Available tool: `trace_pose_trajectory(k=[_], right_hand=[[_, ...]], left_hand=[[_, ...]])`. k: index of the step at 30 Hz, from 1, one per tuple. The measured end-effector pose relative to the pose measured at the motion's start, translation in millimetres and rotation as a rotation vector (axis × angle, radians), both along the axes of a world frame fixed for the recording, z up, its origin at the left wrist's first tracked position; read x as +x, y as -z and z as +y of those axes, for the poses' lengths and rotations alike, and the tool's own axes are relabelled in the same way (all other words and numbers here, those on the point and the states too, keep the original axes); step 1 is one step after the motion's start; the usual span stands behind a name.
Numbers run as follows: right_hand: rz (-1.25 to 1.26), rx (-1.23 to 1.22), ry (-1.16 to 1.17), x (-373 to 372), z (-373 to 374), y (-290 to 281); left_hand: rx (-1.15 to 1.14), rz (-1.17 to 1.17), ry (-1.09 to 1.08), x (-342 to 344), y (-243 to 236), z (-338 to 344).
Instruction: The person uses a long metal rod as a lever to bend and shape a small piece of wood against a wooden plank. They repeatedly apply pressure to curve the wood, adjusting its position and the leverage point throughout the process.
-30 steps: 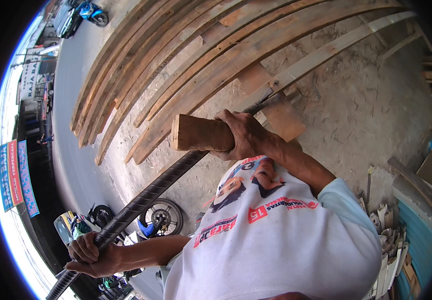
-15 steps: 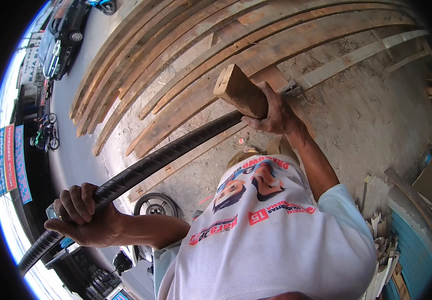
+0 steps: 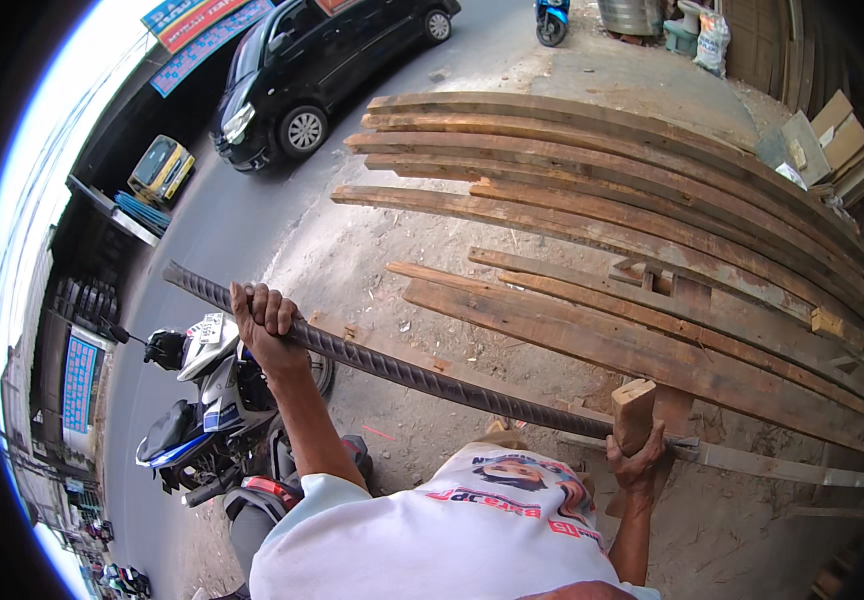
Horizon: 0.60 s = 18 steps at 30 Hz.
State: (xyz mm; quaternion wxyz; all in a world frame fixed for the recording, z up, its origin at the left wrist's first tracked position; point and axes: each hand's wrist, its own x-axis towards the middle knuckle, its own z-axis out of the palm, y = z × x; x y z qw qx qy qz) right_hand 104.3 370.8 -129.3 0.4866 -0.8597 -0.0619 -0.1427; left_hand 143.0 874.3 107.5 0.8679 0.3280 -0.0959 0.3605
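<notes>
My left hand (image 3: 277, 335) is closed round a long dark ribbed steel bar (image 3: 432, 390) near its upper left end. My right hand (image 3: 636, 460) grips a short wooden block (image 3: 633, 410), held upright against the bar close to its right end; whether its fingers also wrap the bar is hard to tell. The bar's flattened end lies over a pale plank (image 3: 792, 465). Long, weathered boards (image 3: 552, 310) lie on the ground just beyond the bar.
A parked motorbike (image 3: 202, 420) stands at my lower left. A black car (image 3: 322, 70) is on the road (image 3: 172, 290), with a yellow vehicle (image 3: 157, 165) farther off. A blue scooter (image 3: 552, 20), bags and cardboard (image 3: 842, 140) sit at the back.
The view has swung toward the road and boards. The bar now slopes down to the right, my left hand higher and farther right, my right hand lower. The car has come further into view.
</notes>
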Motion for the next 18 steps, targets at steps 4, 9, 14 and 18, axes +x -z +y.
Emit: trace_pose_trajectory(k=[4, 9, 14, 18], right_hand=[[0.024, 0.048, 0.143, -2, -8, 7], [0.027, 0.04, 0.347, -14, -14, 12], [0.13, -0.179, 0.511, -25, -15, 63], [0.117, -0.128, 0.437, -23, -20, 72]], left_hand=[[0.037, 0.056, -0.137, 10, -38, -39], [0.096, -0.146, 0.068, 9, -79, -83], [-0.055, 0.187, -0.003, 6, 42, 13], [-0.066, 0.2, -0.037, 17, 54, 21]])
